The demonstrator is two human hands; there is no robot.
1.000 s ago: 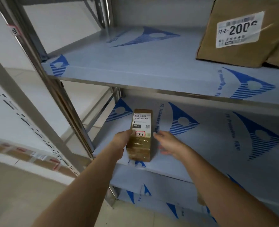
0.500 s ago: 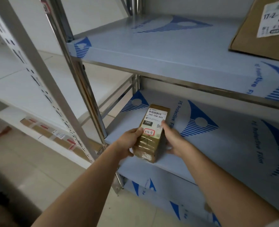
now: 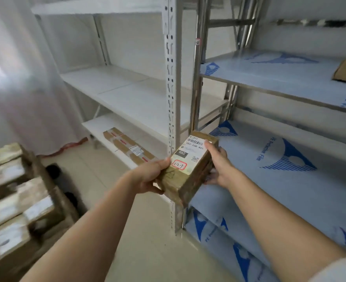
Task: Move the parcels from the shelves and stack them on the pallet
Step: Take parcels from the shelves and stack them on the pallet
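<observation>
Beside the shelf (image 3: 290,180) edge, our left hand (image 3: 149,177) and right hand (image 3: 218,167) clasped the parcel (image 3: 190,169), the stacked parcels (image 3: 15,200) lying leftward.

**Cardboard, tape, steel and film**

The parcel (image 3: 190,169) is brown cardboard wrapped in glossy clear tape, with a matt white paper label (image 3: 189,154) on top. At 3 o'clock, the shelf (image 3: 280,192) is metal under smooth, pale blue protective film with a printed pattern. The upright post (image 3: 173,78) at 12 o'clock is matt white painted metal. The floor (image 3: 147,231) is smooth, pale tile.
</observation>
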